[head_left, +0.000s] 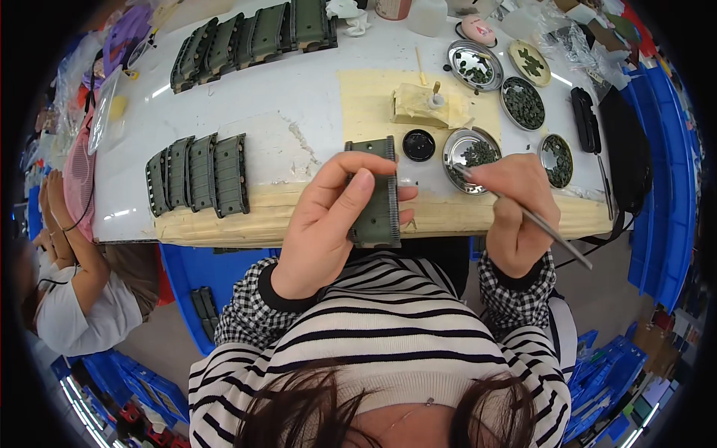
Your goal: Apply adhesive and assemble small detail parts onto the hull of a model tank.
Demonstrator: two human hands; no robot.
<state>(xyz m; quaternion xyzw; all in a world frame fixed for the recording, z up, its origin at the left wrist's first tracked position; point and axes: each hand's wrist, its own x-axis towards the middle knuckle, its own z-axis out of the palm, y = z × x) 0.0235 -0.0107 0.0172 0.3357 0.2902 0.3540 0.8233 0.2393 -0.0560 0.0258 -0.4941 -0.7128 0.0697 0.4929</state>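
My left hand [317,231] is closed round a dark green, curved plastic panel [372,216] with toothed long edges, held upright at the table's front edge. The thumb lies across its face, and some fingertips show beyond its right side. My right hand [523,205] pinches a pair of slim metal tweezers [556,237], their back end slanting down to the right. Their tip is over a round steel dish [450,149] of small dark green pieces; whether it grips a piece is too small to tell. A small round black pot [418,145] sits between panel and dish.
Similar green panels stand in a row at left [200,175] and at the back [258,33]. More steel dishes [523,103] of small pieces are at right. A tape-wrapped block [429,106] lies behind the pot. Another person [86,291] sits at left; blue bins [661,187] flank the table.
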